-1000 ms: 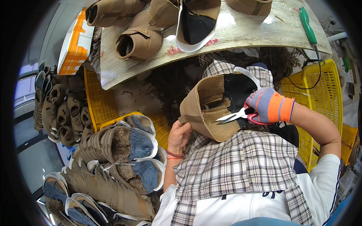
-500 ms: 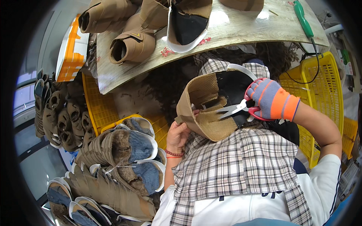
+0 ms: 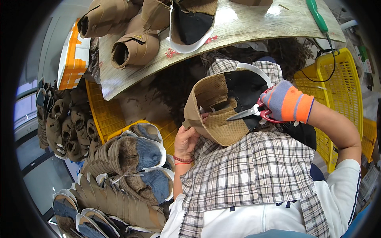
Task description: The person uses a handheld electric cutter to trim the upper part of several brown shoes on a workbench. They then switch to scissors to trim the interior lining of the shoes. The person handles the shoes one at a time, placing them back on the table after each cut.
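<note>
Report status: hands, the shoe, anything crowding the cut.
Left hand holds tan shoe from below. Gloved right hand works scissors at its lining. Plaid apron just beneath.

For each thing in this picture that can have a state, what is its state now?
Tan shoe: held up, opening facing the camera.
Scissors: blades inside the shoe; cannot tell if open.
Left hand: bare, gripping the shoe's lower edge.
Right hand: gloved, holding the scissors.
Boots on the board: lying on their sides.
Yellow crate: holds nothing visible.
</note>
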Demonstrator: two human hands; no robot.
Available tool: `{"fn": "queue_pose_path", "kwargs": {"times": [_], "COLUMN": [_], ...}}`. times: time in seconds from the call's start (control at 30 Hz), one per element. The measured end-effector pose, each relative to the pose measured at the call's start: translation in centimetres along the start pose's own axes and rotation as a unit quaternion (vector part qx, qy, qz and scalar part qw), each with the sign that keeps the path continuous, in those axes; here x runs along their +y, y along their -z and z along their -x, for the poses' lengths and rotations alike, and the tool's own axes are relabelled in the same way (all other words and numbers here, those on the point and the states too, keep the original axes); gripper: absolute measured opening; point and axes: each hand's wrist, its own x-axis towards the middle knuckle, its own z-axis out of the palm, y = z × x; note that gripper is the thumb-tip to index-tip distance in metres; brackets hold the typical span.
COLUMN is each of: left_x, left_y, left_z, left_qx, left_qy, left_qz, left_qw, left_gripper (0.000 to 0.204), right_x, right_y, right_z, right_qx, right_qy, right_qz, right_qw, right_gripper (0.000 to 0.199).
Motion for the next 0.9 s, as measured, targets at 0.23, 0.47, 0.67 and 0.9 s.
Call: {"fn": "queue_pose_path", "kwargs": {"times": [0.23,0.47,0.67,0.9], "left_x": [0.2,-0.3,0.3,-2.5], "left_y": [-0.4,0.7,0.6,-3.0], "left_z": [-0.4,0.0,-0.6,-4.1], "left_qx": [-0.009,0.015,-0.021,-0.015], "left_qy": [0.015,0.019,0.015,0.002], "left_qz": [0.017,0.069,0.059,-0.143], "left_qw": [1.000,0.997,0.998,0.990], "left_gripper": [0.051,0.051,0.053,0.044], "right_x": [-1.0,-3.1,-3.5,0.6], "right_y": [-0.6,-1.7,-2.3,-3.7], "right_z": [-1.3,-4.7,-5.3,-0.1], "right_qx": [0.168,0.115,0.152,0.249], "right_qy": [0.018,0.017,0.036,-0.059], "right_qz": [0.020,0.078,0.085,-0.128], "right_qw": [0.985,0.990,0.984,0.958], "right_gripper": [0.028,0.026,0.021,0.031]}}
